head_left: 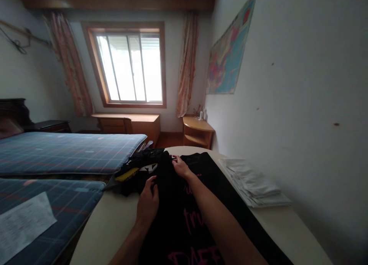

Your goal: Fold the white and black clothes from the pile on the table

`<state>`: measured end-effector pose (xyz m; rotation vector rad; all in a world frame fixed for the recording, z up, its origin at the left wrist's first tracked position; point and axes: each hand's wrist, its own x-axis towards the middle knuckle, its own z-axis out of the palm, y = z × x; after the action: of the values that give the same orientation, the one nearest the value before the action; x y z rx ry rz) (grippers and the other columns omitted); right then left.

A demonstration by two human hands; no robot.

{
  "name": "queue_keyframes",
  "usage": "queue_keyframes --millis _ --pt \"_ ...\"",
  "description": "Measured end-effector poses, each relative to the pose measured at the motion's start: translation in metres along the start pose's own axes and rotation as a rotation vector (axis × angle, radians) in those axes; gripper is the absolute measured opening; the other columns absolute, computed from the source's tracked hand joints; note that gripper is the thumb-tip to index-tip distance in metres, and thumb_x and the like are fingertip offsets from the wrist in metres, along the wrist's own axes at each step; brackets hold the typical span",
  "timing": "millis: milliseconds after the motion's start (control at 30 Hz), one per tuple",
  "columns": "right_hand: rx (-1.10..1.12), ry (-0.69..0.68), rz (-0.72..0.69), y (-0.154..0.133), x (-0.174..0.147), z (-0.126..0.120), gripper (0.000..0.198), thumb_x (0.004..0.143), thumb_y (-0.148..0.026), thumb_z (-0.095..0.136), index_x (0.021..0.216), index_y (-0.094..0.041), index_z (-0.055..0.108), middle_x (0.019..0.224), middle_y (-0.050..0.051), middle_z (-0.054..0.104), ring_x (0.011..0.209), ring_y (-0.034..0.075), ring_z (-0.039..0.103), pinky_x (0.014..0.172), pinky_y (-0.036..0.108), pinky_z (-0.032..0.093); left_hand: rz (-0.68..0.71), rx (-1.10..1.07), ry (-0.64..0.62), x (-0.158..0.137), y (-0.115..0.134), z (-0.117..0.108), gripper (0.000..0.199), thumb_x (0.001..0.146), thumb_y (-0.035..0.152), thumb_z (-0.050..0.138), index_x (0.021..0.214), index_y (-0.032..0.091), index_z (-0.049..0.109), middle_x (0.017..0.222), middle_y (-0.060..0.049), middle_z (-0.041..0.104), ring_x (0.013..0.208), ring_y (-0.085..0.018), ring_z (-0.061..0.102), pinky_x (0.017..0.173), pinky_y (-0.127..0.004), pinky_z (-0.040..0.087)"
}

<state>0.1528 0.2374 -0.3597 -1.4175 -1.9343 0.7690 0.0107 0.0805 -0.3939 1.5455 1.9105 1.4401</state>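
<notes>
A black T-shirt (214, 173) with pink lettering lies spread over the round pale table, its left part folded inward. My right hand (181, 167) reaches to the shirt's far end, fingers closed on the cloth near the neck. Along the folded left edge, my left hand (148, 198) has its fingers curled against the fabric; the fingertips are partly hidden. Just beyond it sits a heap of dark clothes (129, 180) with a yellow patch. My right forearm covers some of the lettering.
Folded white cloth (253, 182) lies on the table's right (287, 226), near the wall. Two beds with blue plaid mattresses (71, 150) stand to the left, a paper sheet (25, 226) on the nearer. A desk (143, 121) and corner shelf (198, 123) are beyond.
</notes>
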Motion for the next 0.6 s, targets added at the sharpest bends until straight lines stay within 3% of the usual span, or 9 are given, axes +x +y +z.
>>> queue_keyframes --millis 100,267,400,600 --pt "-0.127 0.022 0.008 0.008 -0.014 -0.003 0.037 0.086 -0.027 0.057 0.123 -0.027 0.062 0.112 0.003 0.071 0.111 0.024 0.061 0.1 0.039 0.039 0.012 -0.02 0.011 0.002 -0.005 0.0 0.036 0.093 0.029 0.039 0.123 0.022 0.056 0.11 -0.009 0.07 0.1 -0.025 0.069 0.09 -0.04 0.052" --pt "-0.269 0.103 0.011 0.017 -0.03 -0.004 0.035 0.097 -0.033 0.043 0.126 -0.025 0.06 0.127 0.008 0.064 0.121 0.024 0.054 0.102 0.036 0.036 0.08 -0.027 0.014 0.003 -0.009 0.001 0.036 0.092 0.031 0.037 0.115 0.022 0.065 0.117 -0.009 0.069 0.11 -0.026 0.065 0.1 -0.043 0.048" --pt "-0.34 0.051 0.057 0.027 -0.031 -0.001 0.039 0.1 -0.037 0.036 0.126 -0.024 0.062 0.132 0.01 0.062 0.126 0.025 0.051 0.108 0.041 0.032 0.087 -0.029 0.022 0.002 -0.007 0.004 0.036 0.091 0.032 0.039 0.11 0.02 0.068 0.116 -0.01 0.069 0.11 -0.027 0.064 0.101 -0.044 0.047" --pt "-0.388 -0.039 0.081 0.034 -0.017 0.009 0.041 0.102 -0.036 0.032 0.127 -0.029 0.063 0.148 0.004 0.051 0.145 0.028 0.028 0.116 0.053 0.017 0.105 0.007 0.024 -0.003 -0.001 0.005 0.036 0.09 0.034 0.045 0.115 0.019 0.066 0.119 -0.01 0.067 0.112 -0.027 0.064 0.101 -0.045 0.048"
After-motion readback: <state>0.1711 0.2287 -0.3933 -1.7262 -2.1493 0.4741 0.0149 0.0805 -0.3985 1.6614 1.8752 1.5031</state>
